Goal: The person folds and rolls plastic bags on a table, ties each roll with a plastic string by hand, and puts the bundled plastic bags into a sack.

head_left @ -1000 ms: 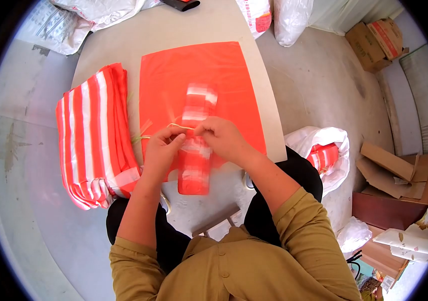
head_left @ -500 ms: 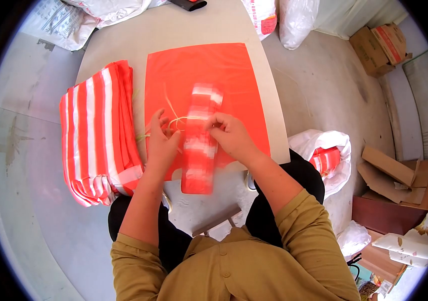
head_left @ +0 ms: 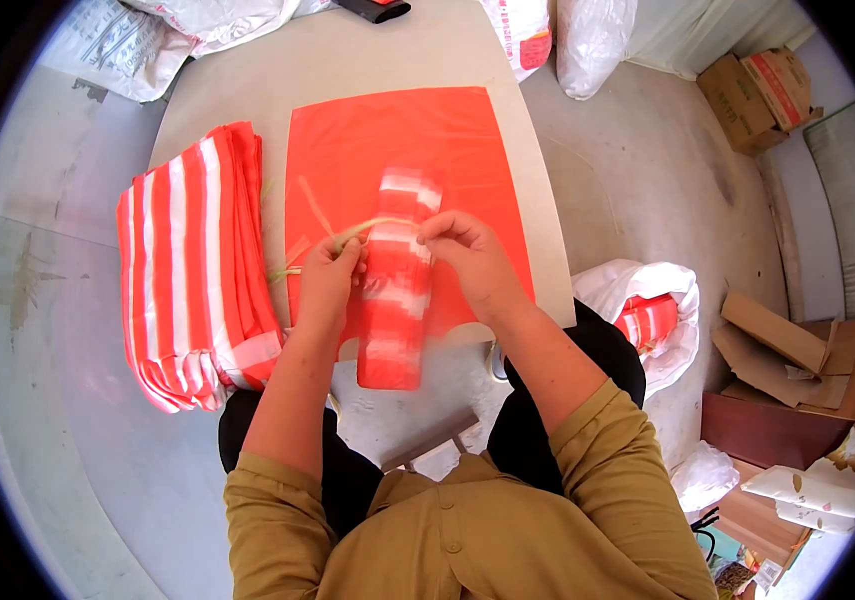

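A folded bundle of red-and-white striped plastic bags [head_left: 392, 320] lies lengthwise on a red sheet [head_left: 397, 130], its near end jutting past the table edge. A thin yellowish tie strip [head_left: 357, 232] crosses the bundle's upper part. At the bundle's left side, my left hand [head_left: 332, 275] pinches this strip, with loose ends sticking out beyond the fingers. My right hand [head_left: 469, 262] is closed in a pinch at the right edge, where the strip meets the fingertips; the exact grip is partly hidden. Left of the sheet rests a thick stack of striped bags [head_left: 192, 260].
Several more yellowish strips lie between stack and sheet on the beige table [head_left: 427, 50]. A white sack [head_left: 682, 285] holding striped bundles stands on the floor by my right leg. Cardboard boxes [head_left: 787, 350] are farther right. A black object [head_left: 375, 10] sits at the table's far edge.
My left hand has moved up and right to the bundle, its spread fingers now closed on the strip. My right hand has risen slightly at the right edge.
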`<state>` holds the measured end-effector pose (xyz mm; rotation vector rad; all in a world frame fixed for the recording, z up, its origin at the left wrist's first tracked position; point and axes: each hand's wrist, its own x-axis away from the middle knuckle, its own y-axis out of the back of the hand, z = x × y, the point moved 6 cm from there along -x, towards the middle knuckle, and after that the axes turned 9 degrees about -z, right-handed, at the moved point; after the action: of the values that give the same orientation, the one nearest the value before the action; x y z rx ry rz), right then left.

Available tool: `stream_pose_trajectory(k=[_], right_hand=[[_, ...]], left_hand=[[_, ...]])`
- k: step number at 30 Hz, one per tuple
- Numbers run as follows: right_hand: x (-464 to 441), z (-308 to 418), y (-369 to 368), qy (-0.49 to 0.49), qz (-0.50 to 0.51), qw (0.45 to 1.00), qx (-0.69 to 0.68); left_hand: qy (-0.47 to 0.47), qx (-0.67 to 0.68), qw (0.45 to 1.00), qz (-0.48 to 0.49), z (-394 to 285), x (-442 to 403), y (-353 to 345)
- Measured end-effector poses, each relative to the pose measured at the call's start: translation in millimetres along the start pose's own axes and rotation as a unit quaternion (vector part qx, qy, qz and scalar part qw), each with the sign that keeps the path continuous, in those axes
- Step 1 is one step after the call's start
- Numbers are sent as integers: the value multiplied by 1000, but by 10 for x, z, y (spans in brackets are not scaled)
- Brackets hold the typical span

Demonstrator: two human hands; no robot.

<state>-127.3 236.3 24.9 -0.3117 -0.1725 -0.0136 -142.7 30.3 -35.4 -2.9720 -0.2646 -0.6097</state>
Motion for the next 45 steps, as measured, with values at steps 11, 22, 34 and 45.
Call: stream_pose_trajectory(k=[11, 22, 34, 45], right_hand=[[-5, -16, -22, 7, -66, 996, 54], [156, -60, -513, 377, 69, 833, 399], [46, -205, -394, 115, 49, 959, 254], [142, 101, -316, 230, 45, 899, 370]], left_hand=[[-81, 83, 991, -72, -271, 264, 258], [-342, -103, 925, 133, -649, 828, -96], [-303, -233, 924, 19, -603, 644, -138], [-351, -274, 895, 3, -699, 639, -274]])
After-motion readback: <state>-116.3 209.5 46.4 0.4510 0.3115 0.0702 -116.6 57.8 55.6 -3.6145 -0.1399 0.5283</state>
